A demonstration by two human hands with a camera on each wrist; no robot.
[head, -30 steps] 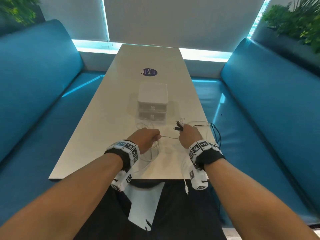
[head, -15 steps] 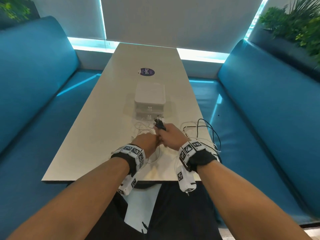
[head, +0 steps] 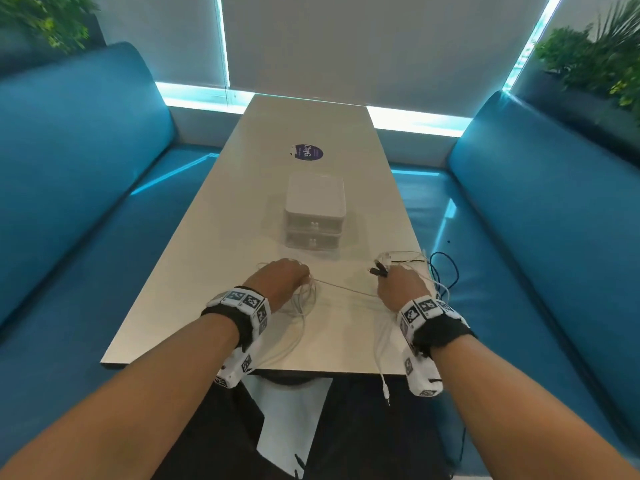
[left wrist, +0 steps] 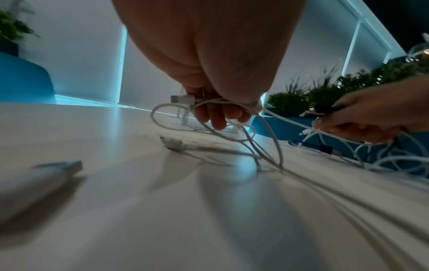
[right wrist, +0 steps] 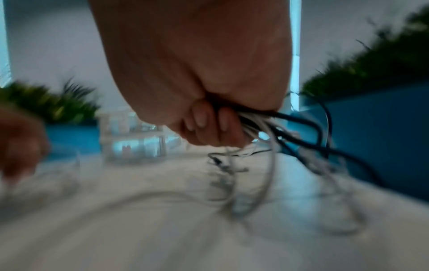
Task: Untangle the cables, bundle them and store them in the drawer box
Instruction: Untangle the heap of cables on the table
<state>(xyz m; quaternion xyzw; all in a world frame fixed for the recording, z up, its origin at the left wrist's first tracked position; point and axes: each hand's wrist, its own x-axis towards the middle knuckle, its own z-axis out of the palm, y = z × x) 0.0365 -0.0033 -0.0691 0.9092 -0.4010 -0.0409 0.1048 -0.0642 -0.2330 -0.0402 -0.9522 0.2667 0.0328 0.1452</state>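
Over the table (head: pixel 194 258), left hand (head: pixel 280 278) grips white cable loops (left wrist: pixel 232 117); right hand (head: pixel 401 289) apparently clutches mixed cables (right wrist: pixel 278 124).

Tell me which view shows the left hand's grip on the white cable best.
Left wrist. It looks along the left hand at fingers curled round loops of the white cable, its plug sticking out. The head view shows only the back of the hand; the right wrist view shows a blur at its edge.
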